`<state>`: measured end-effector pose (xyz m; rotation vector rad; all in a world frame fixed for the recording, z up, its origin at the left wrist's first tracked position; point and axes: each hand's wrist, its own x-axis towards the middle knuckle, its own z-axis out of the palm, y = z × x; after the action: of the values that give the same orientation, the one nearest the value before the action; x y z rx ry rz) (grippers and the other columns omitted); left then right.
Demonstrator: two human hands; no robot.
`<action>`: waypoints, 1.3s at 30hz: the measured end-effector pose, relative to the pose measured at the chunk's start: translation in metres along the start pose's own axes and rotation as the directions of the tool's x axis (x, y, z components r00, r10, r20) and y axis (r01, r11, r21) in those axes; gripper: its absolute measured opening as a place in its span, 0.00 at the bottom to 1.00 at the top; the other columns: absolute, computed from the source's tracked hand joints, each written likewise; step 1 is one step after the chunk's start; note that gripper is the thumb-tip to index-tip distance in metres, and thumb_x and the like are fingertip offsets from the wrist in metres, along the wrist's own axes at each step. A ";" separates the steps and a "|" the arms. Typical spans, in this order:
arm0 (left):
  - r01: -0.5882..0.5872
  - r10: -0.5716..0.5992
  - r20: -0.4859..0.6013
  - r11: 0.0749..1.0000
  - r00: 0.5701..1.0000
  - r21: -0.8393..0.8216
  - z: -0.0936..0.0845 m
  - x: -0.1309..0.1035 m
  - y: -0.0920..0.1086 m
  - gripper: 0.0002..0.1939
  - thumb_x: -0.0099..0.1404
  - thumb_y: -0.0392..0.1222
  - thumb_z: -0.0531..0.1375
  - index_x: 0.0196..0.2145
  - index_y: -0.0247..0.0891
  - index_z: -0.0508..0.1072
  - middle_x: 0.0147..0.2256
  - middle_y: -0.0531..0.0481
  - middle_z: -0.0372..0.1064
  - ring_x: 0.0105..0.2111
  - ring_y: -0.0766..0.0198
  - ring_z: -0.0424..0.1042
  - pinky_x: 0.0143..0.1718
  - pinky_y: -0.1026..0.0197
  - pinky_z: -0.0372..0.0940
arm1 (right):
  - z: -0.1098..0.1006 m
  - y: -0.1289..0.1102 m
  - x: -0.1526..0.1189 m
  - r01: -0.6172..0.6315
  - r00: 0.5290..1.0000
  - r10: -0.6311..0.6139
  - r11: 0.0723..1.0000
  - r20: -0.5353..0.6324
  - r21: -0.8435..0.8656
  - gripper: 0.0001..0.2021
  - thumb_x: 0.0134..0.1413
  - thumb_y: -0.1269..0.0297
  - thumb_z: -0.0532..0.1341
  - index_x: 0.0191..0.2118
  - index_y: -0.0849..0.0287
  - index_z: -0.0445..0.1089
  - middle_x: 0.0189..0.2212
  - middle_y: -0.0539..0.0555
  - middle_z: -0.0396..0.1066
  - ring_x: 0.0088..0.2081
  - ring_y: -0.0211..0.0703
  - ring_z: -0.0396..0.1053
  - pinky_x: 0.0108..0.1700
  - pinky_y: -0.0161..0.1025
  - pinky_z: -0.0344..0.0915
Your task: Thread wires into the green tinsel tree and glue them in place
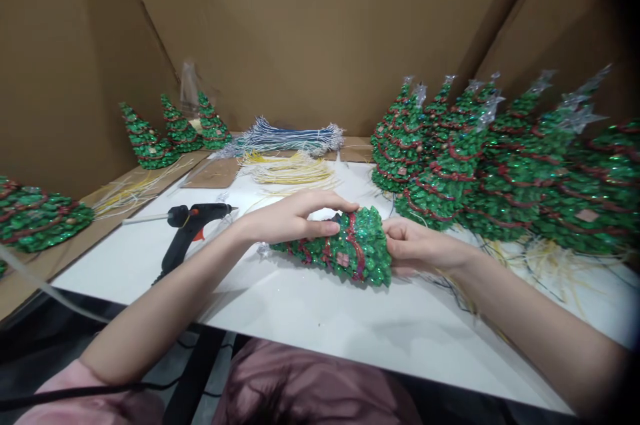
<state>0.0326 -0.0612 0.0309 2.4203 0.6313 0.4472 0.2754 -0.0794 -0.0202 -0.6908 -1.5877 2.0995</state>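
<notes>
Green sequins cover the tree point(345, 248) lying sideways on the white table point(320, 325); your left hand point(293, 218) grips its middle, your right hand point(415, 246) closes on its base; finished trees point(480, 158) crowd the right, a few more point(175, 128) stand back left; glue gun point(193, 225) rests just left; bare tabletop remains toward the near edge.

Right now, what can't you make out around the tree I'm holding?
All in the head view:
- Base of the green tree: covered by the right hand.
- Its tip: partly under the left hand.
- Glue gun nozzle: too small to tell any glue.
- Far-right trees: blurred and cut by the edge.
</notes>
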 end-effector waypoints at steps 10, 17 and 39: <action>0.009 -0.009 -0.001 0.998 1.000 0.060 0.000 0.001 0.006 0.21 0.64 0.42 0.58 0.54 0.39 0.65 0.54 0.45 0.65 0.55 0.60 0.63 0.56 0.57 0.56 | -0.002 0.000 0.001 0.022 0.997 -0.020 0.999 0.070 -0.033 0.21 0.44 0.50 0.68 0.29 0.63 0.62 0.17 0.42 0.55 0.15 0.25 0.47 0.14 0.27 0.45; -0.006 0.009 -0.021 0.990 1.000 0.141 0.004 0.002 0.010 0.19 0.65 0.42 0.58 0.53 0.37 0.65 0.53 0.44 0.66 0.53 0.59 0.64 0.54 0.57 0.57 | -0.001 0.002 0.001 0.043 0.998 -0.041 0.998 0.038 -0.043 0.22 0.43 0.48 0.67 0.27 0.63 0.61 0.16 0.42 0.55 0.14 0.24 0.47 0.14 0.26 0.43; 0.157 -0.143 -0.100 0.977 0.985 0.144 0.021 0.005 0.020 0.19 0.59 0.29 0.53 0.48 0.38 0.63 0.52 0.43 0.64 0.53 0.54 0.62 0.53 0.48 0.58 | 0.005 0.009 0.003 0.106 0.994 -0.107 0.993 0.003 0.058 0.22 0.44 0.54 0.68 0.22 0.59 0.54 0.14 0.39 0.48 0.13 0.24 0.45 0.13 0.27 0.43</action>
<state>0.0528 -0.0823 0.0282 2.4818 0.9101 0.4605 0.2691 -0.0840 -0.0286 -0.5681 -1.5256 2.0631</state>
